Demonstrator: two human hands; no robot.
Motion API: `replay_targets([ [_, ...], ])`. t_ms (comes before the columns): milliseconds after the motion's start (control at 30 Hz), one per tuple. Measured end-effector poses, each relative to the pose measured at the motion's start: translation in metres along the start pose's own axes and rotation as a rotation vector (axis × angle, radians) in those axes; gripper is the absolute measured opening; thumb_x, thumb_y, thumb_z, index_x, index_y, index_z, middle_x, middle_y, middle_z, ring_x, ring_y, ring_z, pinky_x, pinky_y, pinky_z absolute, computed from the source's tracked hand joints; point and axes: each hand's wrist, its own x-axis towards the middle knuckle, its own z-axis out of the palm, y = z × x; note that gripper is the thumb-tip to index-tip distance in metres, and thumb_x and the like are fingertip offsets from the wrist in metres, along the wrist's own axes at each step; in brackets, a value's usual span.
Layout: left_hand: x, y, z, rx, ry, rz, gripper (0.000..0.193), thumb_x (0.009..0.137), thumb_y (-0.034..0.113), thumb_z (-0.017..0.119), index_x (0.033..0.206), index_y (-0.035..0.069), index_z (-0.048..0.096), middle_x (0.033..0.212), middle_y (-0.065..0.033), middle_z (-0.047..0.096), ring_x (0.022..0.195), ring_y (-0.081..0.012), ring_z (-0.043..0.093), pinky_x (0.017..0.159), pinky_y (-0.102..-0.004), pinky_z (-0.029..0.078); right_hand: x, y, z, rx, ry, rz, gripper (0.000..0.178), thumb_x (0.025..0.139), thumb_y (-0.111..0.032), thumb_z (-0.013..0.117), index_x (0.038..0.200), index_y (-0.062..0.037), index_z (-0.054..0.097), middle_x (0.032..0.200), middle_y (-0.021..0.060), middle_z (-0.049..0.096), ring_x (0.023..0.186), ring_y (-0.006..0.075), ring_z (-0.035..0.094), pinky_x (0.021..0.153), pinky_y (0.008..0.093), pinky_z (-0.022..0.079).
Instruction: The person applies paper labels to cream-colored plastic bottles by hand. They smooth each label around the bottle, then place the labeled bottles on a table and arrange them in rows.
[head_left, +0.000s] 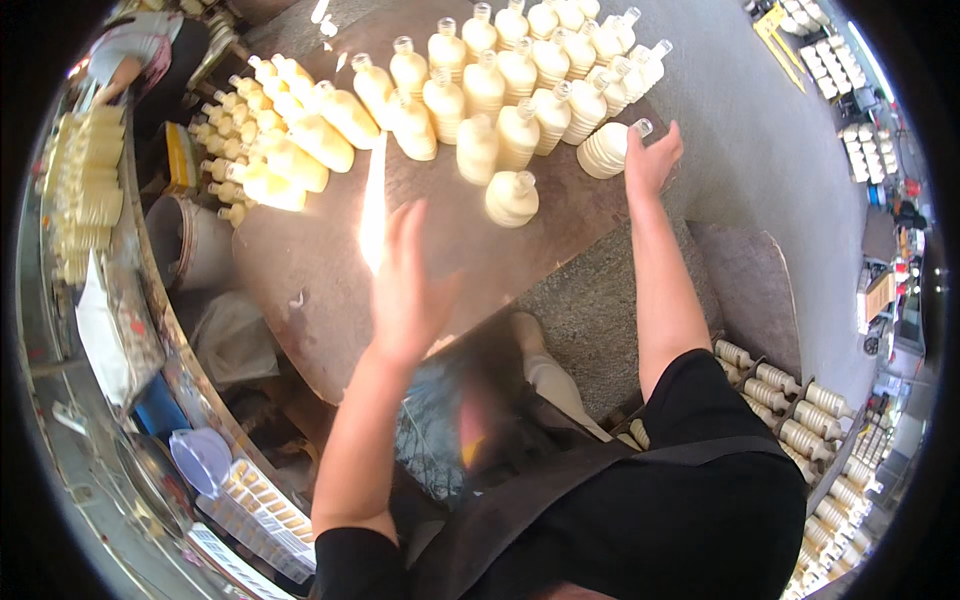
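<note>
My right hand (653,160) is at the right edge of the brown tabletop, thumb and fingers apart around the clear neck of a cream, ribbed bottle (602,152). The thumb overlaps the bottle's side; I cannot tell if it presses on it. Over the middle of the table my left hand (403,290) is raised, blurred, its fingers stretched upward and nothing seen in it. Another cream bottle (511,200) stands alone between the hands, in front of the rows. Behind it, several upright bottles (484,85) stand close together along the far side.
More cream bottles (290,165) crowd the table's far left. A curved ledge (165,300) runs down the left, with a lilac bucket (200,460) and a white basket (265,505) near it. A person (135,60) bends at upper left. Ribbed bottles (805,440) fill racks at lower right.
</note>
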Motion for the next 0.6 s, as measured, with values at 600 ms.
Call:
replay_targets([
  [600,0.132,-0.043,0.184,-0.342,0.399,-0.422,0.035,0.084,0.009,0.071,0.118,0.004,0.066,0.125,-0.018,0.061,0.105,-0.0303,0.064,0.087,-0.0406,0.052,0.094,0.034,0.084,0.196,-0.32,-0.233,0.038,0.084,-0.027,0.079,0.116,-0.0088,0.068,0.107,0.0118,0.07,0.087,0.0282,0.069,0.081,0.0404,0.054],
])
